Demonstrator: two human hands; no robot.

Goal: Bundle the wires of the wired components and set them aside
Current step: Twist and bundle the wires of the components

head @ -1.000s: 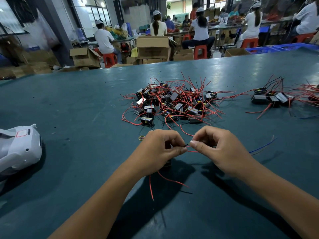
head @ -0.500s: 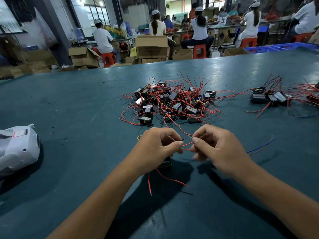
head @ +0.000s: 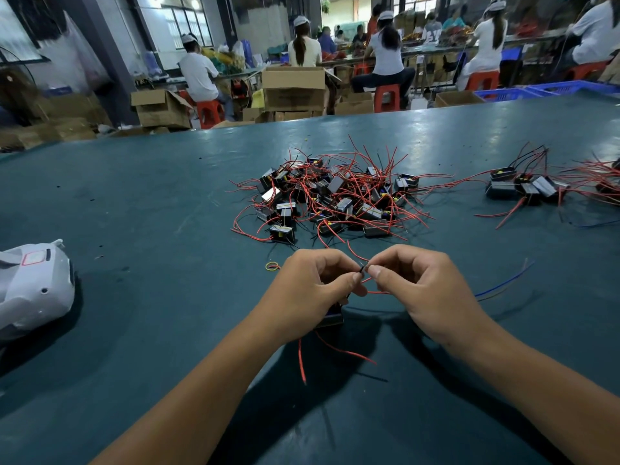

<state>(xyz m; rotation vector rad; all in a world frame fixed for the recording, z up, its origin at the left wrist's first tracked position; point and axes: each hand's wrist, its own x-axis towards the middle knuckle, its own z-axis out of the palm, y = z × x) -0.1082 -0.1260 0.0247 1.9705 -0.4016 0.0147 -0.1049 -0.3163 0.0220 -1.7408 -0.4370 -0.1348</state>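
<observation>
One small black component [head: 330, 317] is held low under the left hand [head: 312, 290], just in front of the large pile [head: 335, 199] of unbundled components. Its red wires [head: 375, 292] are pinched between the thumb and forefinger of the left hand and those of the right hand [head: 422, 293], both hands being curled tightly and nearly touching. Two loose red ends are seen trailing toward the camera.

The task is judged to be at an early stage: most pieces are left tangled in the pile, while a smaller group [head: 523, 187] is set well to the right of it. A yellow rubber band [head: 272, 266] is laid just in front of the pile, to the left of the left hand.

No legible writing or brand is made out.
</observation>
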